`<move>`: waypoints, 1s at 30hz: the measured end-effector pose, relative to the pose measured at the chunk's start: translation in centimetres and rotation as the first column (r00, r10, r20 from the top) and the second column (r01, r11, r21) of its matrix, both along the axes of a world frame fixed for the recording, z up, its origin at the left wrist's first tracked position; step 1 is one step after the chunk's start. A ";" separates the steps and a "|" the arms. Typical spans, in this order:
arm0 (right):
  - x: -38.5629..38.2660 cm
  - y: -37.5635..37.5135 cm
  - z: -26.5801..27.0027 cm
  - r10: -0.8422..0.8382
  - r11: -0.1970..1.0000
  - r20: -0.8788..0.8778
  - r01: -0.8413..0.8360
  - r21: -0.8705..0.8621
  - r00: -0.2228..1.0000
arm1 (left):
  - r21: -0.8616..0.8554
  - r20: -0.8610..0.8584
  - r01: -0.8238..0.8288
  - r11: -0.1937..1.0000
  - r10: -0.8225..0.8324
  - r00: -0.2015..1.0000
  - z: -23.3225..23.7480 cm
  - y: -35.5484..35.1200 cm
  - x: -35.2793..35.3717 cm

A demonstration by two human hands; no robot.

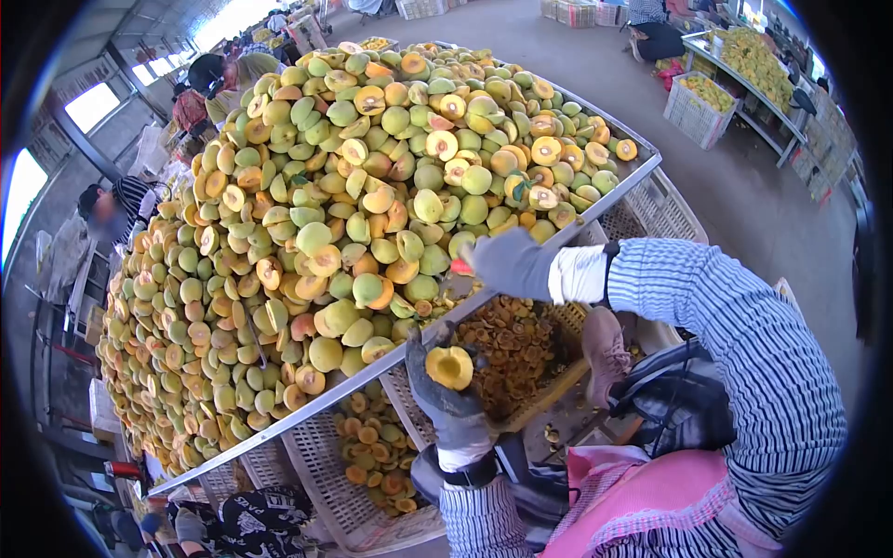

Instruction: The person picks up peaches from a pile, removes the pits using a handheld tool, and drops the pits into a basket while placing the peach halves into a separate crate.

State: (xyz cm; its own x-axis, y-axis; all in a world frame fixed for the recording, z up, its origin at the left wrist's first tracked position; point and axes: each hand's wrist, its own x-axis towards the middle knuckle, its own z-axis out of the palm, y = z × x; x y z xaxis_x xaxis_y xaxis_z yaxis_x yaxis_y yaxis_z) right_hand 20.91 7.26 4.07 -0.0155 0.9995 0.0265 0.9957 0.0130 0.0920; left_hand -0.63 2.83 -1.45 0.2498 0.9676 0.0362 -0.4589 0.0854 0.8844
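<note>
My left hand (pixel 445 395), in a dark-stained grey glove, holds a halved peach (pixel 449 368) with its hollowed, pitless yellow face towards me. It is just over the near metal edge of the table, above a crate of pits and scraps (pixel 507 349). My right hand (pixel 512 264), in a grey glove with a white cuff, is closed over the same edge farther right. A small red piece (pixel 461 267), apparently the handle of a tool, shows at its fingers; the rest is hidden. Beside both hands rises a big heap of halved green-yellow peaches (pixel 372 200), many with pits.
A white crate (pixel 363 516) below the edge contains peach halves. Another crate (pixel 665 209) stands under the table's right corner. A co-worker (pixel 246 521) sits at lower left, another in stripes (pixel 126 205) across the heap. A second fruit-laden table (pixel 744 70) is at far right.
</note>
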 end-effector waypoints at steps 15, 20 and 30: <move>1.3 9.0 0.6 0.032 0.948 -0.679 0.194 0.254 0.733 | 0.508 -0.221 -0.547 0.665 0.715 0.663 2.2 2.8 -4.9; -4.6 2.5 3.0 0.329 0.940 -0.806 -0.093 0.327 0.492 | -0.098 0.240 -0.316 0.944 0.330 0.913 4.2 3.8 1.5; -7.0 -3.1 1.8 0.306 0.925 -0.654 -0.379 0.033 0.692 | -0.021 0.293 -0.294 0.956 0.287 0.912 0.6 3.8 -0.1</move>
